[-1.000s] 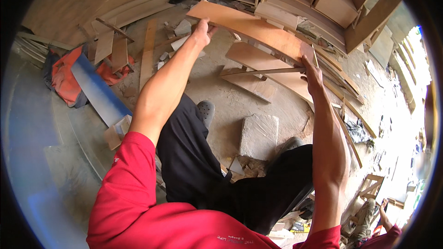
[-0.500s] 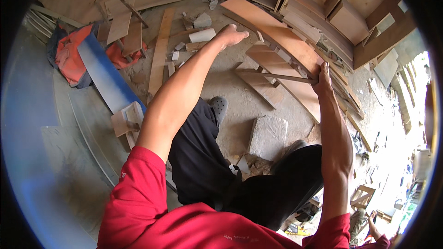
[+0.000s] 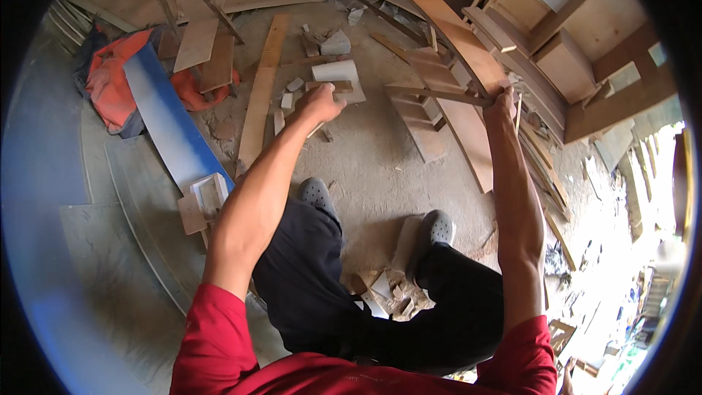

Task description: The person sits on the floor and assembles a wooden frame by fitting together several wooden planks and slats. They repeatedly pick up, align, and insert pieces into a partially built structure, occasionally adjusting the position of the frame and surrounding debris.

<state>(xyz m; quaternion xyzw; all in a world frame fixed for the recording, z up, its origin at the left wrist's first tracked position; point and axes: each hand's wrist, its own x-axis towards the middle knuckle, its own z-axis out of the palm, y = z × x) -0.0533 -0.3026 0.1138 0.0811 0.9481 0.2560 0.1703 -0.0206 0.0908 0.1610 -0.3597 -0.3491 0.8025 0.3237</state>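
Note:
My right hand [image 3: 502, 102] is closed around the near end of a long orange-brown wooden board [image 3: 450, 25], which slants away toward the cabinets. A thin wooden strip [image 3: 439, 95] runs leftward from the same hand. Below it stand joined boards [image 3: 464, 128] with short crosspieces; whether they are attached to the held board I cannot tell. My left hand [image 3: 320, 104] hovers over the floor with its fingers curled, and whatever it may hold is hidden. Near it are a white curved sheet [image 3: 347, 75] and small wood scraps [image 3: 295, 85].
A long plank [image 3: 265, 80] lies on the left. Beyond it are a blue-and-white board [image 3: 164, 113] and an orange bag [image 3: 113, 88]. Wooden cabinets [image 3: 567, 58] stand at the far right. Broken pieces [image 3: 395, 296] lie between my legs, near my grey clogs [image 3: 439, 228].
My left hand has come back nearer and to the left, its fingers more curled. The right hand has shifted slightly left, and the held board has swung to a steeper slant. My right clog now shows.

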